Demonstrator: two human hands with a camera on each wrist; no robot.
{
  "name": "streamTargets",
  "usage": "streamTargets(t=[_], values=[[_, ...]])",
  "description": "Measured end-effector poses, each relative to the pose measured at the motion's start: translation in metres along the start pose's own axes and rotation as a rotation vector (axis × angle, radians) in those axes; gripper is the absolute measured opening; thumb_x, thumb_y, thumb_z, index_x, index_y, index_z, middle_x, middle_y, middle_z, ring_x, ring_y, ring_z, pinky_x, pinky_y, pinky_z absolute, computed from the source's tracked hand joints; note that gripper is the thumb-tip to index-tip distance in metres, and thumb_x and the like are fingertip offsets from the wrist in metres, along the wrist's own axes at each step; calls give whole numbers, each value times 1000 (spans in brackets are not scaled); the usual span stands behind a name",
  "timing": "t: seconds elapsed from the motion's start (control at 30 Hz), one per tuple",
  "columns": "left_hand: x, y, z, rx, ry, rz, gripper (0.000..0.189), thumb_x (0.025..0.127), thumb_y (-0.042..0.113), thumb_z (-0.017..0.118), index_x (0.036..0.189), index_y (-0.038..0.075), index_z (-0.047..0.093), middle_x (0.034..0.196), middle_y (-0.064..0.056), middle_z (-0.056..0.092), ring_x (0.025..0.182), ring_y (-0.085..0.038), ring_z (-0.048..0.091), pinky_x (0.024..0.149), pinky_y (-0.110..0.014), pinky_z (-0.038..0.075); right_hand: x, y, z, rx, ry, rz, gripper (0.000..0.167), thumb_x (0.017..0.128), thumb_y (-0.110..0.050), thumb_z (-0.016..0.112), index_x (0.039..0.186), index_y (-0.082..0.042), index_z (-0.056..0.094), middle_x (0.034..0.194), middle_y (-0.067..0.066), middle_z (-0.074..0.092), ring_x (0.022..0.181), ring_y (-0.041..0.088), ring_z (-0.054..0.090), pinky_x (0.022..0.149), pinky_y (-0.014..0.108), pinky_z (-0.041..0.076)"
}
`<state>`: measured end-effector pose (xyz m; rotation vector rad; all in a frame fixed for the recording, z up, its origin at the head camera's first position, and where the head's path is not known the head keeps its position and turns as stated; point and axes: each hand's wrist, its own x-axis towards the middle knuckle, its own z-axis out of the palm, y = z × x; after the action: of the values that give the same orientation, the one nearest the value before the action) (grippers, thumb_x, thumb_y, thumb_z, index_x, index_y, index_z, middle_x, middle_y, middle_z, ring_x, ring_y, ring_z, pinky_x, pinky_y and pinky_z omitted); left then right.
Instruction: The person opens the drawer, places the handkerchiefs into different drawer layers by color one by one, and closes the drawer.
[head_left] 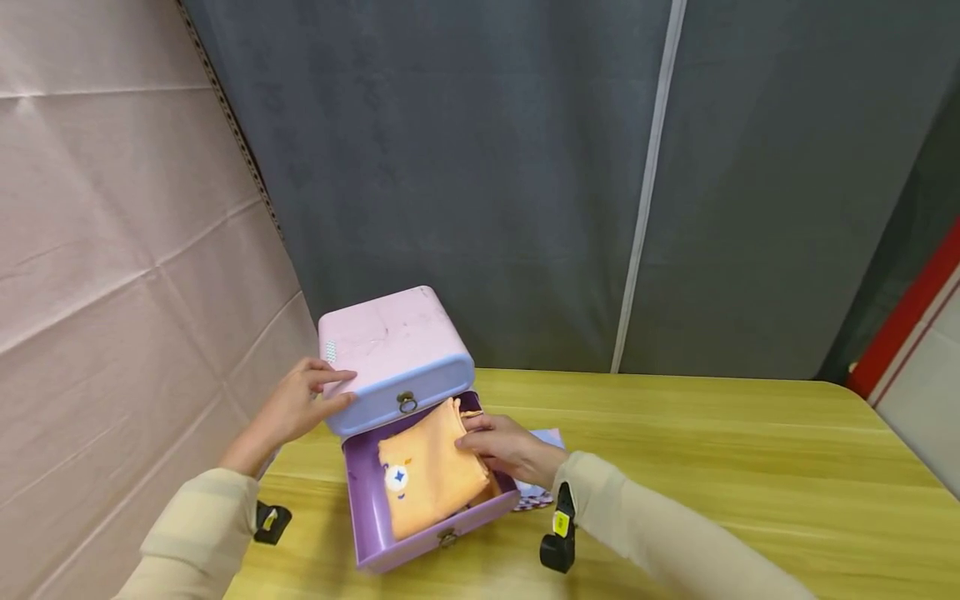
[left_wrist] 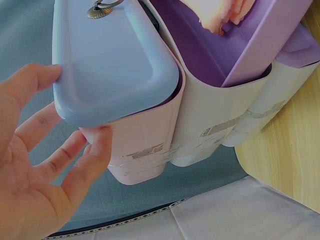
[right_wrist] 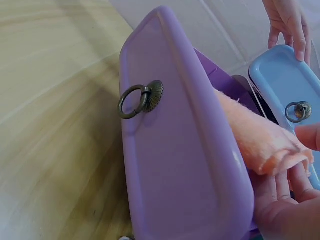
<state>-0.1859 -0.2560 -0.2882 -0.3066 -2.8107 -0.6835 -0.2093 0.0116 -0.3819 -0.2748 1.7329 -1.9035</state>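
A folded orange towel (head_left: 431,471) with a white round patch lies in the pulled-out purple drawer (head_left: 365,508), which has a brass ring handle (right_wrist: 132,101). At the towel's right edge, my right hand (head_left: 513,448) holds it, fingers beneath the fold and thumb opposite. Above the drawer is the pink-topped box (head_left: 390,325) with its blue drawer front (left_wrist: 117,65) pushed in. My left hand (head_left: 303,398) rests on the left corner of this upper section, its fingers spread and touching the edge. The towel's underside and part of the drawer's contents are hidden.
The box stands on a yellow wood-grain table (head_left: 675,467). A patterned cloth or paper (head_left: 546,437) lies right of the drawer, partly behind my right hand. A pink sheet-covered wall (head_left: 135,250) is close on the left; a dark grey curtain (head_left: 465,167) hangs behind.
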Motion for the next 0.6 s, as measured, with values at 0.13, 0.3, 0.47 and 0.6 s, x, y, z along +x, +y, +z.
streamTargets(t=[0.13,0.3,0.47,0.6], values=[[0,0,0,5,-7,-5,37,78,20,66,109,-1,62,105,-20,45,84,-30,45,61,-31,38,-3,-4,-5,-28,3,4,42,82,-8,57,120,6,48,100,10,60,84,17,58,76,35,47],[0,2,0,1,-17,-15,39,79,23,66,109,0,62,106,-20,44,85,-31,45,60,-31,39,-6,-9,-13,-58,29,-12,41,83,-11,55,119,7,48,104,13,59,86,17,58,78,35,47],[0,2,-1,-5,-18,-15,39,79,23,66,110,-1,61,106,-20,44,85,-31,45,60,-30,38,-10,-15,-19,-63,28,-50,39,86,-10,53,119,9,46,111,19,53,88,20,57,81,37,45],[1,0,-2,1,-19,-12,39,79,23,66,110,-1,61,106,-20,44,84,-30,45,60,-30,38,-14,-21,-20,-59,-8,-90,42,86,-10,53,121,10,44,118,24,48,93,23,56,83,38,44]])
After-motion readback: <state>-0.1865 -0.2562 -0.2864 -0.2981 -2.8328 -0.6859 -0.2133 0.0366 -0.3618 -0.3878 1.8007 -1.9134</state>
